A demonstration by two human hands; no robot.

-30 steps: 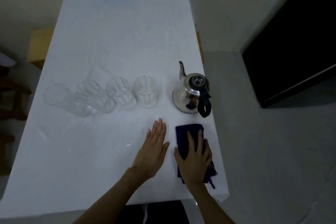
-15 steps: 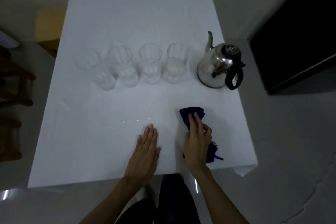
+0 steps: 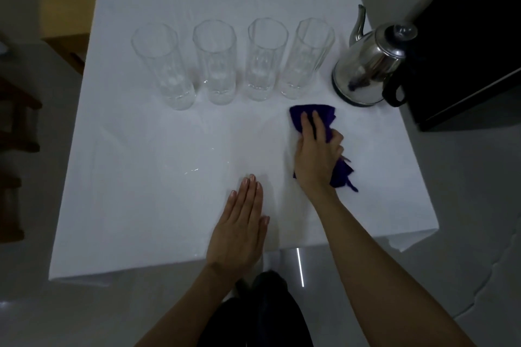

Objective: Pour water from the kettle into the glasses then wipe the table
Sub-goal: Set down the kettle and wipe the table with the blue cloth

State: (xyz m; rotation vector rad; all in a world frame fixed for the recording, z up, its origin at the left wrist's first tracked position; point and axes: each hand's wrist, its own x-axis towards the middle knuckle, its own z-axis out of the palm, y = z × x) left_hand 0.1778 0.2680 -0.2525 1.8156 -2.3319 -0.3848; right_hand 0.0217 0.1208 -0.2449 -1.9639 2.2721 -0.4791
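Wiping step in hand, pouring apparently done. Right hand (image 3: 317, 152) presses purple cloth (image 3: 324, 118) on the white surface (image 3: 141, 205), index and middle fingers straight on top, outer fingers curled into the bunched rear: a partial grip. Left hand (image 3: 239, 231) flat, holding nothing, near the front edge. Four glasses (image 3: 236, 62) in a row; kettle (image 3: 369, 65) at their right. Droplets (image 3: 194, 170) glint left of the cloth; next sweep likely leftward, clear of glass bases. No readable writing or brands.
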